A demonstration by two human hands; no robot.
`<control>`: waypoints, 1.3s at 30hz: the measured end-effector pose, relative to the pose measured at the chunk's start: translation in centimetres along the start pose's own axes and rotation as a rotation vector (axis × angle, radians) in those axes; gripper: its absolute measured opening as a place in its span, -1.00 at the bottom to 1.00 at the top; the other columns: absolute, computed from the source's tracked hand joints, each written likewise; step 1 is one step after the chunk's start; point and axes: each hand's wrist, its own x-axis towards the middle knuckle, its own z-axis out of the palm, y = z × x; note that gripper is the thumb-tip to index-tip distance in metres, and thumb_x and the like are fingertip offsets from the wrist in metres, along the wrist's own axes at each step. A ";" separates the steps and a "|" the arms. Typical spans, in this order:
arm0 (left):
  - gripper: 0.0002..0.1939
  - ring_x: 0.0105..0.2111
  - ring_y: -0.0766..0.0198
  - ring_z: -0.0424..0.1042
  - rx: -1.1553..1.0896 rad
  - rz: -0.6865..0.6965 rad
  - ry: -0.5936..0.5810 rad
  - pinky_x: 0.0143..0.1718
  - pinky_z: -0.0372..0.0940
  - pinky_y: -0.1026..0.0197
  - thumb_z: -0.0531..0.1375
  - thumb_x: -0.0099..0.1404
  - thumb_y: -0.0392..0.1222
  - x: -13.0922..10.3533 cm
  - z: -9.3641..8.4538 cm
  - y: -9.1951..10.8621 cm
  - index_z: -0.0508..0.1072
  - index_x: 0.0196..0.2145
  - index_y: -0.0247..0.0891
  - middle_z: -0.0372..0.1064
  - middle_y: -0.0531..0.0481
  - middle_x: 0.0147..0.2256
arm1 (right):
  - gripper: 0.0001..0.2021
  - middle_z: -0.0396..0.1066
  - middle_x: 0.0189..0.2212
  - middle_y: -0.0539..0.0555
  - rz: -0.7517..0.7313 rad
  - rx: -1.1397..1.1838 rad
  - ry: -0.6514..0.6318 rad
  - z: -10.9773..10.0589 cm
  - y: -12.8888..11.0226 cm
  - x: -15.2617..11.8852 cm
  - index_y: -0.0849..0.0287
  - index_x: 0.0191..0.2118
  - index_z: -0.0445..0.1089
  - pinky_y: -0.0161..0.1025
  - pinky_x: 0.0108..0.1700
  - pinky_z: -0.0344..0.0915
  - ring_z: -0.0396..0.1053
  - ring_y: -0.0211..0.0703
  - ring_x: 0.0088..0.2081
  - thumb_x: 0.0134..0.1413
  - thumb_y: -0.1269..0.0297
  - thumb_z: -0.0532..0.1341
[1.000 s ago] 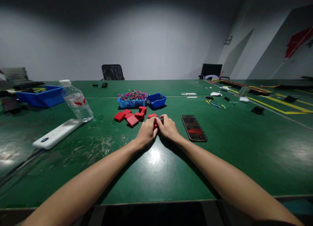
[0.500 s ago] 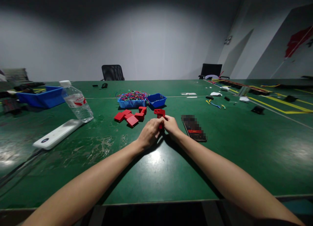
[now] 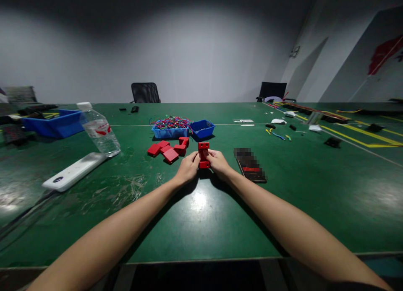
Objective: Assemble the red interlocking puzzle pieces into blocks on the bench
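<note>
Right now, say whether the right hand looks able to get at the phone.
Probably yes: the phone lies on the table to the right of the right hand, with no object visible between them, though that hand is holding the red part.

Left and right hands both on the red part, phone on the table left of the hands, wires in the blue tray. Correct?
One fix: the phone lies right of the hands, as the head view shows. The left hand and right hand are on the red part; the wires are in the blue tray.
</note>
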 end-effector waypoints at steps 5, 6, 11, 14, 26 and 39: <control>-0.61 -0.24 0.13 0.46 -0.003 0.000 0.020 -0.18 0.28 0.18 -0.03 0.34 -0.11 0.0 -0.1 0.1 0.52 -0.15 -0.36 0.53 -0.13 -0.24 | -0.52 0.46 -0.52 0.00 0.024 0.029 -0.095 -0.2 -0.4 -0.2 0.23 -0.38 0.50 -0.29 -0.34 0.21 0.31 -0.26 -0.48 -0.28 -0.13 0.41; -0.60 -0.26 0.14 0.45 -0.001 0.000 0.023 -0.19 0.28 0.19 -0.03 0.34 -0.11 -0.1 -0.1 0.1 0.52 -0.16 -0.36 0.53 -0.12 -0.26 | -0.52 0.46 -0.53 0.00 0.023 0.027 -0.105 -0.3 -0.5 -0.3 0.23 -0.39 0.50 -0.29 -0.34 0.21 0.30 -0.26 -0.48 -0.27 -0.13 0.41; -0.60 -0.31 0.17 0.44 0.016 -0.001 0.041 -0.22 0.28 0.21 -0.04 0.36 -0.13 -0.1 -0.1 0.1 0.53 -0.21 -0.38 0.52 -0.11 -0.32 | -0.50 0.46 -0.53 -0.02 0.021 0.035 -0.137 -0.3 -0.7 -0.4 0.24 -0.40 0.48 -0.30 -0.34 0.19 0.29 -0.28 -0.49 -0.28 -0.17 0.40; -0.61 -0.34 0.18 0.43 0.038 -0.002 0.050 -0.24 0.26 0.21 -0.05 0.36 -0.14 -0.1 -0.1 0.0 0.53 -0.24 -0.39 0.52 -0.13 -0.32 | -0.50 0.45 -0.53 -0.02 0.014 0.030 -0.136 -0.2 -0.6 -0.3 0.24 -0.40 0.47 -0.30 -0.34 0.19 0.29 -0.28 -0.49 -0.26 -0.17 0.39; -0.63 -0.40 0.24 0.38 0.090 0.018 0.084 -0.32 0.23 0.26 -0.04 0.35 -0.14 -0.3 -0.1 0.1 0.52 -0.32 -0.36 0.49 -0.06 -0.40 | -0.68 0.40 -0.56 -0.04 0.026 -0.024 -0.082 0.0 -0.5 -0.2 0.23 -0.43 0.45 -0.32 -0.37 0.15 0.27 -0.27 -0.48 -0.14 0.02 0.32; -0.63 -0.42 0.25 0.38 0.080 0.001 0.101 -0.35 0.21 0.27 -0.04 0.35 -0.15 -0.1 -0.1 -0.1 0.52 -0.35 -0.37 0.49 -0.07 -0.41 | -0.49 0.44 -0.49 0.00 -0.014 -0.046 -0.169 -0.3 -0.7 -0.4 0.24 -0.33 0.47 -0.30 -0.32 0.18 0.29 -0.24 -0.43 -0.16 -0.19 0.33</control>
